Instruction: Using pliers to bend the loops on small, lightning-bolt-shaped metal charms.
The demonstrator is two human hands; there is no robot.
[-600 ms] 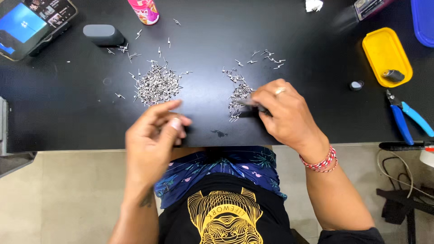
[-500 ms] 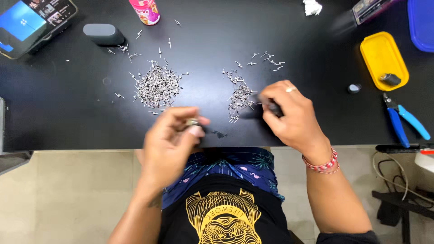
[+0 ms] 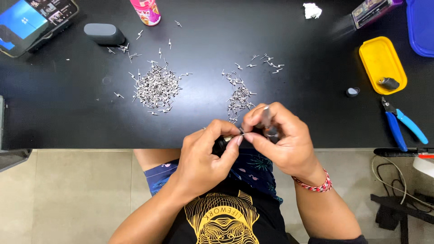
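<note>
1. Metal part (image 3: 241, 131), tiny and hard to make out, is sitting pinched between left hand (image 3: 205, 153) and right hand (image 3: 282, 138) at the black table's (image 3: 68, 122) near edge.
2. Silvery pin heaps (image 3: 156, 88) are lying farther back.

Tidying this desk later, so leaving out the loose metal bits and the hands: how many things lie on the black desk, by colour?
Blue: 2, lid and cutters
Yellow: 1, tray
Pink: 1, can
Grey: 1, case
White: 1, wad
Total: 6
</note>
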